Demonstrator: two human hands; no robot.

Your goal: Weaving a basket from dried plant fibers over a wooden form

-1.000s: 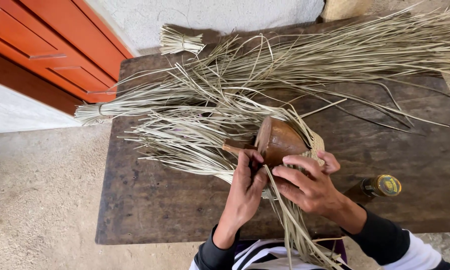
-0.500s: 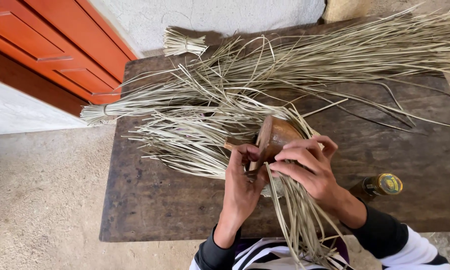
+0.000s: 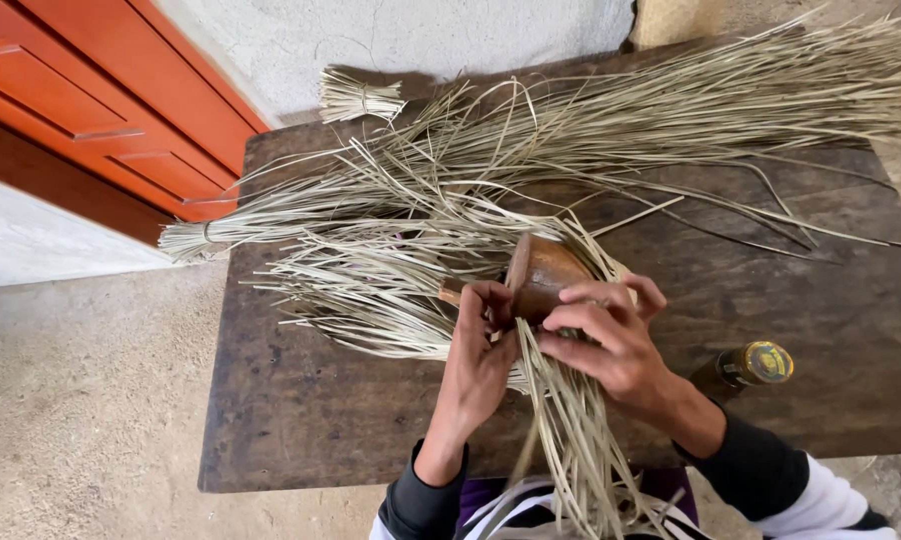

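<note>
A brown wooden block (image 3: 549,272), rounded like a mould, stands on its edge amid pale dried palm strips (image 3: 391,270) on a dark wooden table (image 3: 301,420). My right hand (image 3: 616,345) grips the block from the right, fingers over its lower edge. My left hand (image 3: 481,350) pinches strips against the block's near-left side. A bunch of strips (image 3: 571,440) hangs from the block toward my body, between my forearms.
Long tied bundles of palm strips (image 3: 691,110) cover the table's far half, with bound ends at the left (image 3: 186,238) and far left (image 3: 356,97). A dark bottle with a yellow cap (image 3: 751,365) stands by my right wrist. An orange wooden door (image 3: 91,110) is at upper left.
The block has been turned in my hands, from showing its broad face to standing nearly edge-on, then partly back. Both hands stayed on it and shifted their fingers along the strips.
</note>
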